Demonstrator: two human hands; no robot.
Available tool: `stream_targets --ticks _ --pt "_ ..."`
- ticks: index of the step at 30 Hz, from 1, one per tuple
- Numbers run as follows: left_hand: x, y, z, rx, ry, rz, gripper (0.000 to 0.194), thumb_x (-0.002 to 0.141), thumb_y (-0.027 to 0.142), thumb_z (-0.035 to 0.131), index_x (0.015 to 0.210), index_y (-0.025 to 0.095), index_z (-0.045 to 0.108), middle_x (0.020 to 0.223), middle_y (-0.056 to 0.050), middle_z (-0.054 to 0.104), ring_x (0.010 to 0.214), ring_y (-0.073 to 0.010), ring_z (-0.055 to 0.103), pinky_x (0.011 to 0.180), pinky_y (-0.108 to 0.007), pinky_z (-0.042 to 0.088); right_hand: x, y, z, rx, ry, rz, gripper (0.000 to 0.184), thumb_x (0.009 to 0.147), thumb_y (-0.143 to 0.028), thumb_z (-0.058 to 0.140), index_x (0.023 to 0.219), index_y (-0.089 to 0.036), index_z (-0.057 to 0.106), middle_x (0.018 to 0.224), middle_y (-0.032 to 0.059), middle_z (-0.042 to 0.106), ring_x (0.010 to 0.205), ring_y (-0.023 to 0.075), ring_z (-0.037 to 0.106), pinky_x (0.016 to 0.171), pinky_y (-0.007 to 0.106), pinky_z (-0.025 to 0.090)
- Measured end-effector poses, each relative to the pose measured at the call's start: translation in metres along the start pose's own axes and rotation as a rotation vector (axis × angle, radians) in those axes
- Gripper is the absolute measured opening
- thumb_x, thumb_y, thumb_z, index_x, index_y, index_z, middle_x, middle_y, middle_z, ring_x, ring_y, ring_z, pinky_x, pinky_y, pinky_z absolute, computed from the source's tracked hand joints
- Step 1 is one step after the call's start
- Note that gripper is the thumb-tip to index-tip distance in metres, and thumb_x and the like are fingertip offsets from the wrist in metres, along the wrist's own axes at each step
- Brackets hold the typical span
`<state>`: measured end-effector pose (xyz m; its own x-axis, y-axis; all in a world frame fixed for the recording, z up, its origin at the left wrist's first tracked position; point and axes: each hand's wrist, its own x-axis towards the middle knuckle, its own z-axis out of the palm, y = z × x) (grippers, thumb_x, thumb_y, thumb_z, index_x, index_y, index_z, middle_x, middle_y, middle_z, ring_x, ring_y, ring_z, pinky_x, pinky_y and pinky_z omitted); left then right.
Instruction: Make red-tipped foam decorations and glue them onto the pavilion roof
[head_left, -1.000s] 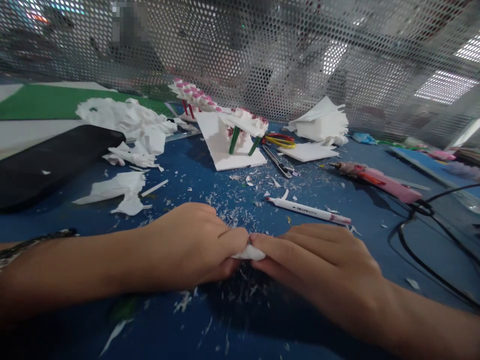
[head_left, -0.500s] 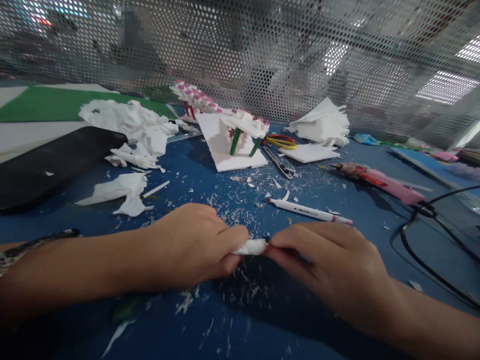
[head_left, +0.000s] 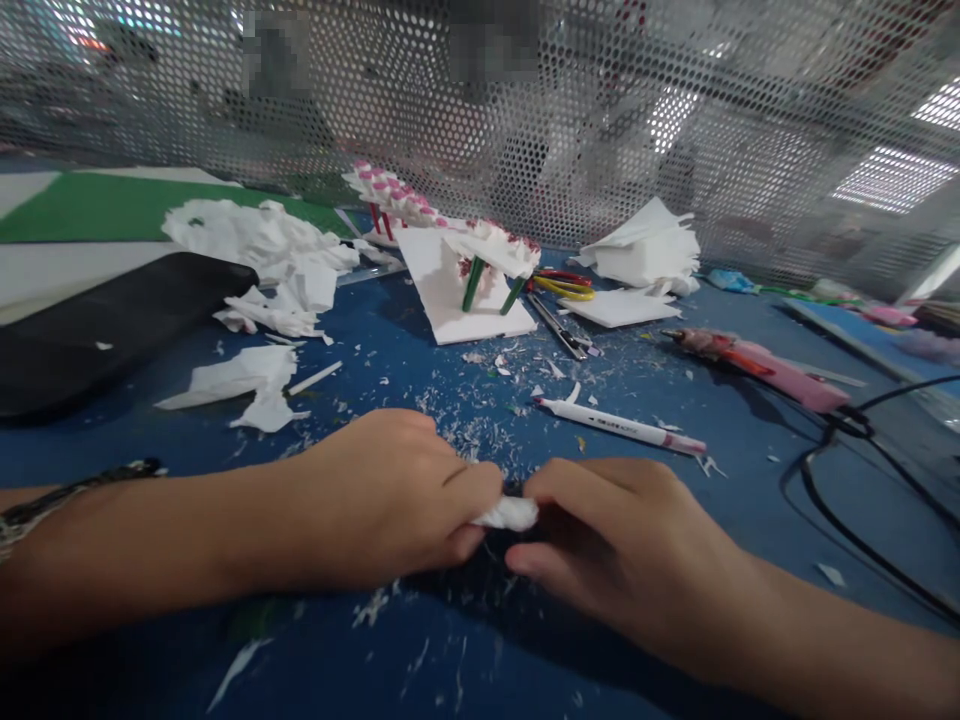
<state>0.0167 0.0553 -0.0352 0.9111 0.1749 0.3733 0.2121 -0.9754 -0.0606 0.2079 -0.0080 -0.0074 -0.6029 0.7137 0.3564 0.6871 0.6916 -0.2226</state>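
Low over the blue table, my left hand (head_left: pixel 397 500) is closed around a rolled piece of white tissue paper (head_left: pixel 511 513), whose rounded end sticks out past the thumb. At that end, the index finger of my right hand (head_left: pixel 622 540) is close to or touching the roll; its thumb is spread away below. Most of the roll is hidden inside the left fist. A white marker (head_left: pixel 619 424) with a purplish tip lies just beyond the right hand. Paper shreds are scattered around both hands.
Behind stand a white board (head_left: pixel 450 290) with paper flowers on green stems, scissors (head_left: pixel 564 285), a snips-like metal tool (head_left: pixel 556 325) and stacked tissue (head_left: pixel 645 245). Crumpled tissue (head_left: pixel 259 240) and a black phone-like slab (head_left: pixel 120 325) lie left. A pink glue gun (head_left: pixel 765 368) trails its cable (head_left: pixel 832 510) at right.
The right thumb has parted from the index finger and dropped lower, so the right hand's pinch at the roll's end has opened. The left hand keeps its hold, shifted very slightly right.
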Motion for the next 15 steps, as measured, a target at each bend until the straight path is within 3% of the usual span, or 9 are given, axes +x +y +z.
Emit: stream_targets --ticks 6,11,15 --pt "0.0019 0.0025 -0.0043 0.001 -0.072 0.001 0.018 0.078 0.012 0.044 0.063 0.022 0.039 0.051 0.004 0.057 0.039 -0.0148 0.045 0.045 -0.030 0.029 0.0006 0.0007 0.0026 -0.140 0.077 -0.092 0.037 0.096 -0.030 0.032 0.068 -0.017 0.051 0.053 -0.0036 0.053 0.045 0.0073 0.043 0.043 0.021 0.031" --pt "0.0046 0.0024 -0.0044 -0.005 -0.044 -0.007 0.019 0.078 0.013 0.044 0.062 0.021 0.041 0.047 0.004 0.055 0.038 -0.0144 0.044 0.043 -0.029 0.027 0.0009 -0.0002 0.0021 -0.177 0.036 -0.181 0.039 0.097 -0.021 0.030 0.068 -0.016 0.056 0.055 -0.0019 0.055 0.049 0.0089 0.045 0.048 0.023 0.034" --pt "0.0037 0.0016 -0.0028 -0.031 -0.037 -0.005 0.019 0.079 0.012 0.040 0.062 0.022 0.041 0.047 0.004 0.055 0.038 -0.0150 0.043 0.043 -0.030 0.026 0.0008 -0.0024 -0.0008 -0.173 0.013 -0.230 0.040 0.094 -0.015 0.032 0.064 -0.013 0.059 0.051 -0.0011 0.050 0.047 0.0104 0.038 0.046 0.025 0.031"
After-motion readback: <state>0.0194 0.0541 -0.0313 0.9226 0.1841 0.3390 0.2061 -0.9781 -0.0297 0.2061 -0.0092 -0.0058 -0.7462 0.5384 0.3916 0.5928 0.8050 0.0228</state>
